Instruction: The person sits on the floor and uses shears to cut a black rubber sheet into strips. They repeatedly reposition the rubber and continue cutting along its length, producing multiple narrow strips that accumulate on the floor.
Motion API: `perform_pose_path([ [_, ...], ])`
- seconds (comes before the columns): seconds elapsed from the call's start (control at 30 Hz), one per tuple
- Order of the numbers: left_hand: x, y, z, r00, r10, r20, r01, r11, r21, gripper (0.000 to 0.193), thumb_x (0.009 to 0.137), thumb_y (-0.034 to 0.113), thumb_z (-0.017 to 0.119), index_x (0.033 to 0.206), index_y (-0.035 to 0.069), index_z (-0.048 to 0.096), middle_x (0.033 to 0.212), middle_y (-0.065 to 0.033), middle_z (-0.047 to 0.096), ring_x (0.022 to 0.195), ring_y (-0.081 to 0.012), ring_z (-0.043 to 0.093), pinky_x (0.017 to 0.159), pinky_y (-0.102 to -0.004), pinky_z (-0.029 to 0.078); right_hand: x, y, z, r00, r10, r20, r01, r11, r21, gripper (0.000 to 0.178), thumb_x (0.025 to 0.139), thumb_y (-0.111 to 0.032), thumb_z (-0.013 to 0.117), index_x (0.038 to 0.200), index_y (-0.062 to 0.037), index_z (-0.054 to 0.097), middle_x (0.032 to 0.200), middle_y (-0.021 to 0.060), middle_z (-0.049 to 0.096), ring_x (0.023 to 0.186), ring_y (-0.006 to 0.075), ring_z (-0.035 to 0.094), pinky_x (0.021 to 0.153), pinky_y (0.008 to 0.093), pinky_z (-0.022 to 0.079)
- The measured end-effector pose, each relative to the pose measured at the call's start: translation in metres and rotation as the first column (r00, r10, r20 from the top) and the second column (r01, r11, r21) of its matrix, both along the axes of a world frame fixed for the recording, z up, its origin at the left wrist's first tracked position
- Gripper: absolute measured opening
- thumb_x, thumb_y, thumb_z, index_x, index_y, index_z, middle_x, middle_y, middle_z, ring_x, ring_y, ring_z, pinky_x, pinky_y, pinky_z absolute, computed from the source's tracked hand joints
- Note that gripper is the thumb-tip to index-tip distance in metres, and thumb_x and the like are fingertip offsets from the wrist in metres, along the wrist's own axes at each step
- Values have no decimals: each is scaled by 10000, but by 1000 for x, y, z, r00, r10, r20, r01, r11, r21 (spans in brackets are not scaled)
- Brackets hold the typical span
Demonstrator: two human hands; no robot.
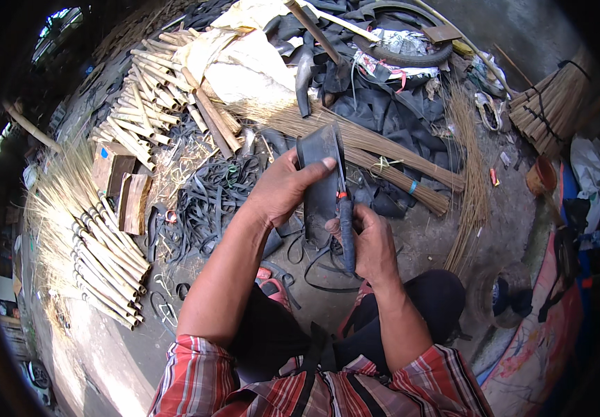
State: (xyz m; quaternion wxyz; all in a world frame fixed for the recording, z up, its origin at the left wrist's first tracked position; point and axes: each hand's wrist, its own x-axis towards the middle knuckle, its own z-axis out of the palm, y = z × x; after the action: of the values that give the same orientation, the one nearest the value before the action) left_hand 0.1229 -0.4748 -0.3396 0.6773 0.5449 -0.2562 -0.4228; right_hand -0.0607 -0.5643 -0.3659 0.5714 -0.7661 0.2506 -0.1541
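In front of my knees, my left hand [280,186] grips a wide flat piece of black rubber [319,147], thumb on its face and fingers behind. My right hand [373,244] is closed round the black-wrapped handle of a knife [346,233], which has a red band near its top. The knife lies along the rubber's right edge; I cannot make out how much of its blade is behind or against the rubber. Thin black rubber strips [324,272] dangle below my hands towards the floor.
A heap of cut rubber strips [206,201] lies left of my hands. Finished stick brooms [105,260] and a wooden block [133,203] are farther left. Bamboo tubes [144,97] pile up behind. Bundled bristles [383,153] and a tyre [411,59] lie ahead; a clear container [501,295] stands right.
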Motion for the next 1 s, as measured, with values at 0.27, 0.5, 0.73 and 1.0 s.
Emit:
perform_pose_path([
  [0.27, -1, 4, 0, 1000, 2, 16, -2, 1000, 13, 450, 974, 122, 739, 1373, 5, 568, 1153, -39, 705, 1004, -112, 660, 920, -315, 559, 11, 1, -14, 990, -36, 140, 71, 964, -258, 325, 930, -291, 826, 985, -12, 669, 783, 27, 683, 687, 73, 597, 633, 261, 481],
  [0.5, 1, 1, -1, 998, 50, -22, -50, 999, -7, 445, 971, 117, 743, 1365, 5, 571, 1138, -44, 703, 1001, -127, 669, 927, -314, 554, 3, 0, -5, 1000, -14, 12, 15, 991, -136, 298, 907, -228, 834, 1039, -1, 693, 806, 48, 742, 705, 86, 645, 642, 284, 501],
  [0.73, 1, 6, 6, 995, 87, -49, -89, 995, -38, 504, 952, 116, 765, 1392, 15, 542, 1182, -58, 681, 1047, -156, 660, 978, -341, 524, 11, 4, -3, 999, -43, 18, 46, 969, -243, 593, 790, -527, 885, 945, -4, 653, 753, 156, 688, 682, 286, 680, 654, 421, 517],
  [1.0, -6, 1, 2, 999, 34, -16, -34, 999, -8, 473, 960, 133, 766, 1370, 31, 554, 1174, -46, 689, 1048, -150, 664, 971, -333, 531, 3, -3, 9, 991, -91, -96, 61, 957, -284, 484, 825, -408, 893, 957, -6, 658, 791, 163, 705, 728, 275, 700, 696, 399, 527],
])
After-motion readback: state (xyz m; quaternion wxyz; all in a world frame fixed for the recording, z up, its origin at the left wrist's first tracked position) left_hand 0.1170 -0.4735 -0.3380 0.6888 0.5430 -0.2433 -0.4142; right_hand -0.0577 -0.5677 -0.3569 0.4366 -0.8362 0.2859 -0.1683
